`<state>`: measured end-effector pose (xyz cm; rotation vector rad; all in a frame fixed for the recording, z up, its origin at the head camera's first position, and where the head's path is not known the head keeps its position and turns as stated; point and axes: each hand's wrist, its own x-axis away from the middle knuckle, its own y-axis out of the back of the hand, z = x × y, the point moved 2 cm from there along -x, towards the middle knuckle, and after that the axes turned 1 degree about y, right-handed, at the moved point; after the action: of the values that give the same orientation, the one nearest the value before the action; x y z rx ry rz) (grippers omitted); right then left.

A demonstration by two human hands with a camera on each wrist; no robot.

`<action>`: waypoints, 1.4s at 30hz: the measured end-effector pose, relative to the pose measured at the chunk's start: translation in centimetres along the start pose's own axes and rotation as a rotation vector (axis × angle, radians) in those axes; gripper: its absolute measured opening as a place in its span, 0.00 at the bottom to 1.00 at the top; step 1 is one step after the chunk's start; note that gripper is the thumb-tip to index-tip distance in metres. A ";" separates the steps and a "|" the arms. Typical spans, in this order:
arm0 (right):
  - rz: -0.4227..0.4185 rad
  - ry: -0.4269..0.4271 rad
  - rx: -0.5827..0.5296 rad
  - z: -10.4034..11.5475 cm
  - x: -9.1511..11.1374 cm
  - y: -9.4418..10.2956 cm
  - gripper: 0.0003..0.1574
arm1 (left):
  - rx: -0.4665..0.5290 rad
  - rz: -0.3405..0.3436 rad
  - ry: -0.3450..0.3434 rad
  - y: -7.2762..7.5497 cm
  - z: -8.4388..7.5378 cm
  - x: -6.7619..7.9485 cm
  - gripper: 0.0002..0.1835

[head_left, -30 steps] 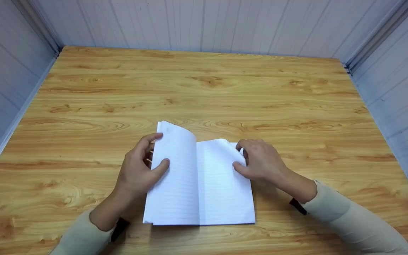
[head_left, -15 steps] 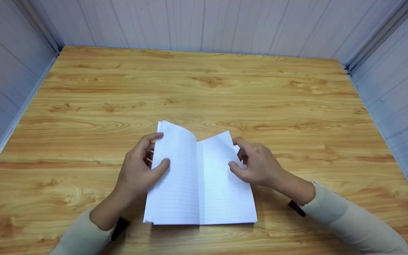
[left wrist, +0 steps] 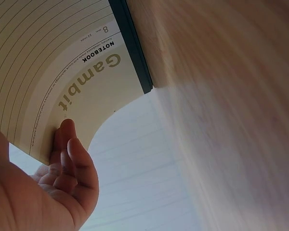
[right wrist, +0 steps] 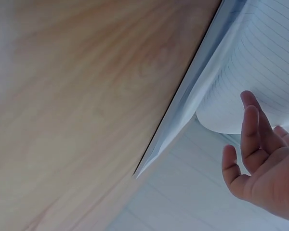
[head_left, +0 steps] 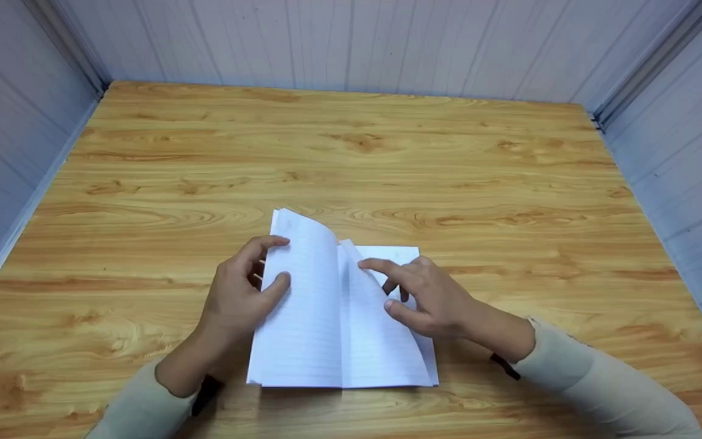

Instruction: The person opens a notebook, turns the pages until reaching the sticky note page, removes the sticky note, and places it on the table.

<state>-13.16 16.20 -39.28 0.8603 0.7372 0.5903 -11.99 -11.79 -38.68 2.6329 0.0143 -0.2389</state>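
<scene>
An open notebook (head_left: 302, 305) with lined white pages lies on the table, its left half raised. My left hand (head_left: 241, 292) grips that half, thumb on the page and fingers behind the cover. In the left wrist view the lined cover (left wrist: 94, 72) reads "Gambit" and "NOTEBOOK", with a dark spine strip (left wrist: 132, 48); the cover bows near the fingertips. On the right, a loose page (head_left: 375, 341) lifts and curls leftward. My right hand (head_left: 433, 299) touches it with the index fingertip at its edge and the thumb lower down. In the right wrist view its fingers (right wrist: 250, 130) extend beside the lined paper (right wrist: 265, 62).
The wood-grain table (head_left: 351, 152) extends behind and to both sides of the notebook. White panelled walls (head_left: 351, 42) stand along its back and sides. Black straps (head_left: 205, 393) show under the pale sleeves (head_left: 150, 402).
My right hand has moved left and slightly nearer, carrying the loose page's upper corner toward the spine and exposing the page beneath. My left hand keeps its grip, its index finger shifting slightly.
</scene>
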 end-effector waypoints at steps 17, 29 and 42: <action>0.095 0.013 0.055 1.1 -0.2 -1.0 0.31 | -0.033 -0.013 -0.043 0.0 0.1 0.0 0.19; 0.252 0.003 0.140 2.0 -0.5 -2.0 0.37 | 0.001 0.034 -0.030 0.0 0.0 0.1 0.27; 0.150 -0.030 0.221 1.5 -0.6 -1.2 0.34 | -0.028 0.033 -0.042 -0.1 0.1 0.0 0.26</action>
<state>-12.14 14.43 -39.44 1.1343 0.7236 0.6358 -11.97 -11.74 -38.84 2.5979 -0.0394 -0.2804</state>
